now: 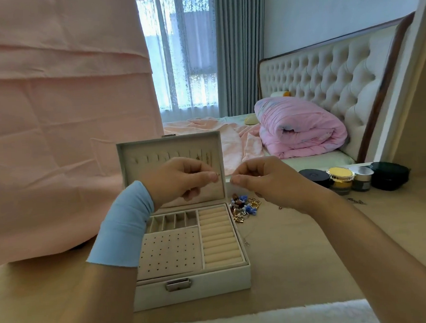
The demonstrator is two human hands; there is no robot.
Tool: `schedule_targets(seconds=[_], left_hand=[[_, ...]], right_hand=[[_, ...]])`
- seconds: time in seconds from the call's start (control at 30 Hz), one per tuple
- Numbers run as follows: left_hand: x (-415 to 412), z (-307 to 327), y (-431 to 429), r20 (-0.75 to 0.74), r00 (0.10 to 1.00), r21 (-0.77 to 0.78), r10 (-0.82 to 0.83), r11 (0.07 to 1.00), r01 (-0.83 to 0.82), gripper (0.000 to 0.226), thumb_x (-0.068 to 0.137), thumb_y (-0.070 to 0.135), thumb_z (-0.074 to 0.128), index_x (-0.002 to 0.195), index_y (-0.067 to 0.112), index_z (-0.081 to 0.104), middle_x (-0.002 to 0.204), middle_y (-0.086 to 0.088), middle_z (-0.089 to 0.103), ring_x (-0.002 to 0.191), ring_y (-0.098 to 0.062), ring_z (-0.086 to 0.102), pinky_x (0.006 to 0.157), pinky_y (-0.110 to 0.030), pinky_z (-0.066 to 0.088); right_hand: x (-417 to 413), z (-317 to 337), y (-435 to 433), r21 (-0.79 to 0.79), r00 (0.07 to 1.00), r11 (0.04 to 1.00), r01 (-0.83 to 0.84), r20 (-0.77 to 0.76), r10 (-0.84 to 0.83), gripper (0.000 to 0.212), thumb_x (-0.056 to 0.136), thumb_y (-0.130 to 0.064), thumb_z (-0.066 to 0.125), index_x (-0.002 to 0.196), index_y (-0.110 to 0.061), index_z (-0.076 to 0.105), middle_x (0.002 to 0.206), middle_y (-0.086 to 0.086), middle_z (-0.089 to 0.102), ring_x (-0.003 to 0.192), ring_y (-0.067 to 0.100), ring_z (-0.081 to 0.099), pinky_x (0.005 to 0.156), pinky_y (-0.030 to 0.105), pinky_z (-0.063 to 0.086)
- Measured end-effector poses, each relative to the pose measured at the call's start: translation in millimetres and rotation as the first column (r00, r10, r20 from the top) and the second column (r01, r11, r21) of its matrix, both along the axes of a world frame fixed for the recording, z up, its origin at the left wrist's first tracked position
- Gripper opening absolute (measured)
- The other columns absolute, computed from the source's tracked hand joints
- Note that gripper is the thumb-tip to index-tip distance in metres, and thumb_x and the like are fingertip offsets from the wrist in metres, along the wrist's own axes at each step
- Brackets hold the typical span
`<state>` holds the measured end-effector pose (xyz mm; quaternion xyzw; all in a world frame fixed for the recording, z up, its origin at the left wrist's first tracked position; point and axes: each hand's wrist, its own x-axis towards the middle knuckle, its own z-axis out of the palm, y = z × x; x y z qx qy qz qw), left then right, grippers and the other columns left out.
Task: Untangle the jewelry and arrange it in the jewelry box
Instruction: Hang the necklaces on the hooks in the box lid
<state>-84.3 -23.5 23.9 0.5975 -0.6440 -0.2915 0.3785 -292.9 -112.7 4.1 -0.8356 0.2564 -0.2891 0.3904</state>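
Gold piece (pixel 217 179) pinched over the open jewelry box (pixel 193 285).
My left hand (pixel 181 180) has its grip closed on the small gold piece, in front of the raised lid. My right hand (pixel 265 183) pinches just beside it, on what I cannot tell. The tangled pile (pixel 244 206) lies on the counter (pixel 298 255), just right of the box. I judge it all light, thin and snag-prone, so I'd take clasps or beads and never tug a chain.
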Motion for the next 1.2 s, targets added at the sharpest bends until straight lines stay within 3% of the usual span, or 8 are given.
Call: schedule_targets(seconds=[0.23,0.37,0.5,0.63,0.73,0.93,1.1,1.2], left_hand=[[31.3,7.5,17.9,-0.251,0.967,-0.075,0.046,0.995,-0.066,0.027,0.096,0.025,0.055,0.072,0.022,0.066,0.064,0.002,0.047,0.054,-0.014,0.039,0.052,-0.024,0.036],[57.0,7.8,28.4,-0.162,0.955,-0.073,0.248,0.962,-0.263,0.018,0.095,0.027,0.058,0.09,0.014,0.069,0.064,0.003,0.049,0.051,-0.01,0.042,0.051,-0.022,0.037],[77.7,-2.6,27.0,-0.043,0.9,-0.094,0.434,0.895,-0.437,0.017,0.092,0.03,0.065,0.088,0.014,0.07,0.064,0.002,0.054,0.053,-0.01,0.046,0.05,-0.022,0.041],[87.8,-16.1,13.6,0.011,0.805,-0.221,0.593,0.787,-0.576,0.019,0.087,0.032,0.069,0.083,0.013,0.072,0.075,0.002,0.065,0.071,-0.013,0.058,0.068,-0.025,0.046],[90.7,-22.8,5.0,0.017,0.713,-0.298,0.701,0.684,-0.666,0.019,0.086,0.034,0.068,0.084,0.016,0.073,0.081,0.003,0.069,0.081,-0.015,0.063,0.078,-0.027,0.047],[88.5,-28.2,-5.3,-0.082,0.525,-0.325,0.847,0.476,-0.817,0.025,0.087,0.034,0.061,0.078,0.012,0.07,0.077,-0.001,0.067,0.072,-0.017,0.056,0.056,-0.02,0.035],[87.5,-31.5,-8.2,-0.038,0.501,-0.273,0.865,0.473,-0.837,0.025,0.088,0.035,0.059,0.067,0.021,0.061,0.069,0.006,0.057,0.069,-0.018,0.052,0.059,-0.023,0.034],[86.8,-31.9,-9.2,0.011,0.518,-0.241,0.855,0.505,-0.829,0.034,0.088,0.03,0.058,0.057,0.018,0.054,0.06,0.001,0.053,0.058,-0.018,0.048,0.05,-0.023,0.03]], right_hand=[[45.7,16.3,9.8,-0.092,0.989,0.995,0.041,0.144,-0.027,0.011,0.096,-0.023,0.066,0.087,-0.021,0.073,0.066,-0.015,0.061,0.054,-0.008,0.052,0.056,0.006,0.042],[81.8,15.1,9.7,-0.132,0.986,0.99,0.057,0.164,-0.035,0.011,0.094,-0.024,0.069,0.085,-0.02,0.074,0.073,-0.003,0.067,0.058,-0.004,0.053,0.06,0.011,0.045],[117.4,3.8,7.5,-0.164,0.987,0.981,0.1,0.144,-0.077,0.014,0.093,-0.026,0.07,0.085,-0.015,0.075,0.079,0.004,0.07,0.067,0.004,0.058,0.067,0.019,0.047],[147.1,-6.0,3.3,-0.184,0.971,0.961,0.207,0.16,-0.178,0.015,0.093,-0.027,0.069,0.08,-0.02,0.071,0.074,-0.007,0.066,0.071,0.004,0.06,0.066,0.021,0.041],[166.1,-9.2,1.1,-0.21,0.946,0.93,0.301,0.191,-0.263,0.012,0.093,-0.031,0.068,0.088,-0.022,0.072,0.077,-0.013,0.065,0.075,0.002,0.059,0.065,0.019,0.04],[196.8,-4.9,2.1,-0.176,0.887,0.895,0.409,0.308,-0.345,0.005,0.089,-0.028,0.073,0.088,-0.024,0.074,0.075,-0.019,0.061,0.075,-0.001,0.06,0.067,0.016,0.045],[208.9,-8.9,1.4,-0.184,0.844,0.85,0.494,0.336,-0.418,0.004,0.086,-0.022,0.073,0.086,-0.02,0.077,0.079,-0.01,0.069,0.078,0.007,0.063,0.068,0.021,0.047],[208.7,-11.8,1.3,-0.195,0.834,0.833,0.518,0.331,-0.441,0.005,0.086,-0.02,0.072,0.083,-0.019,0.076,0.077,-0.01,0.066,0.078,0.009,0.062,0.063,0.017,0.042]])
